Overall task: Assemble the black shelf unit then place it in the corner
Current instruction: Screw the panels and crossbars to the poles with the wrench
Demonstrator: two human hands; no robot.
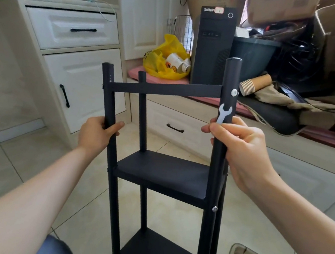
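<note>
Gripping two shelf (162, 173) posts with left hand (95, 134) and right hand (242, 149), plus one wrench (223, 114); three boards, lowest cropped.

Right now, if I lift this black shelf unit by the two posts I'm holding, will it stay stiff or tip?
Probably fairly stiff: the black shelf unit has posts bolted to three shelves. Tall and narrow, it likely tips easily. The smooth post in your right hand, which also pinches the wrench, might slip.

shelf unit (162, 175): matt black metal | spanner (223, 114): bright metal
</note>
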